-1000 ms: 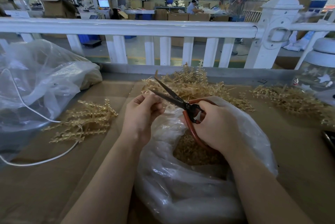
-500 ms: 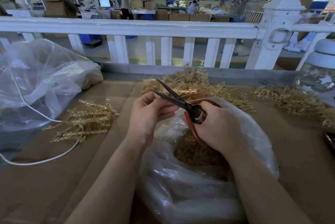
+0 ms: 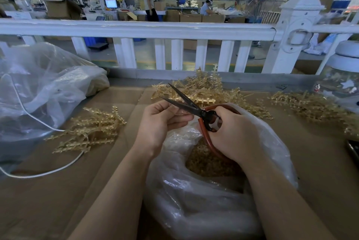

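Right hand (image 3: 231, 132) grips open red-handled scissors (image 3: 196, 110); left hand (image 3: 161, 123) pinches a small piece between the blades, above a plastic bag (image 3: 194, 210).

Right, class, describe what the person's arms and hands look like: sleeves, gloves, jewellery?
The left hand and right hand wear no gloves, and no ring, watch or bracelet is visible. Both forearms are uncovered down to the picture's bottom edge; no sleeve shows.

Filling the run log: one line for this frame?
right hand grips scissors, blades open | left hand pinches small piece at blades | plastic bag of cut bits beneath
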Available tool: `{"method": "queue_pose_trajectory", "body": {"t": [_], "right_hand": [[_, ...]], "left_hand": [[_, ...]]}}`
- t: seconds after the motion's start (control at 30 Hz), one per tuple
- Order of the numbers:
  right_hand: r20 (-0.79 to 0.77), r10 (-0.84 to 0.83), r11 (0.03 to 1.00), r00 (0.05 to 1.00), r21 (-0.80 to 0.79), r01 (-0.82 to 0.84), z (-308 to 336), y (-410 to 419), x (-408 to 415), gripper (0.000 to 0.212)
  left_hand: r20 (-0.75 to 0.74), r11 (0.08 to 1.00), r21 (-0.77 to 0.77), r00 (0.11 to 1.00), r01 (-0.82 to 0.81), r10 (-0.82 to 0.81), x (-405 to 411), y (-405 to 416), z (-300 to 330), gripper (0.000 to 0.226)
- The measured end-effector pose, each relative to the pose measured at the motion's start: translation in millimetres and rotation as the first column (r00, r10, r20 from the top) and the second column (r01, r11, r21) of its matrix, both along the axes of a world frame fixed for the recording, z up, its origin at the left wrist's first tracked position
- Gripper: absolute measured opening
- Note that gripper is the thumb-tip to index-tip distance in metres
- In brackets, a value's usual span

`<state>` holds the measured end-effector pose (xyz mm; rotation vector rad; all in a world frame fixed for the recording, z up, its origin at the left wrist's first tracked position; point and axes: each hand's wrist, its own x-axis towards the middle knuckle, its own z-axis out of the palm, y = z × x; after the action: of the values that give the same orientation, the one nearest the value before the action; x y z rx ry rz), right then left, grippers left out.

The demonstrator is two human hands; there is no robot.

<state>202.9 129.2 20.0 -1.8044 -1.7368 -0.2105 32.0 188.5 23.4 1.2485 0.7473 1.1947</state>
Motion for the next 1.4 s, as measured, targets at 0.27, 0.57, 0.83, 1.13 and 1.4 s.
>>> {"method": "queue_pose_trajectory", "body": {"t": [0.27, 0.57, 0.83, 1.13, 1.4], "right_hand": [[-0.058, 0.029, 1.000, 0.998, 0.010, -0.028, -10, 10, 6, 0.053], [-0.041, 0.002, 1.000, 0.999, 0.028, -0.001, -12, 12, 7, 0.063], [-0.049, 0.028, 0.998, 0.998, 0.062, -0.025, -13, 10, 7, 0.060], [-0.045, 0.052, 0.996, 0.998, 0.079, -0.049, -8, 7, 5, 0.054], [-0.040, 0.069, 0.996, 0.997, 0.064, -0.066, -5, 3, 3, 0.058]], "left_hand": [[-0.054, 0.999, 0.037, 0.998, 0.027, -0.025, -3, 0, -1, 0.026], [-0.042, 0.998, 0.034, 0.998, 0.045, -0.043, -4, -1, 1, 0.023], [-0.030, 0.998, 0.033, 0.998, 0.062, -0.061, -8, 1, 1, 0.024], [-0.088, 0.996, 0.042, 0.993, 0.081, -0.077, -6, 0, 0, 0.027], [-0.067, 0.994, 0.048, 0.993, 0.096, -0.092, -5, 0, 1, 0.026]]}}
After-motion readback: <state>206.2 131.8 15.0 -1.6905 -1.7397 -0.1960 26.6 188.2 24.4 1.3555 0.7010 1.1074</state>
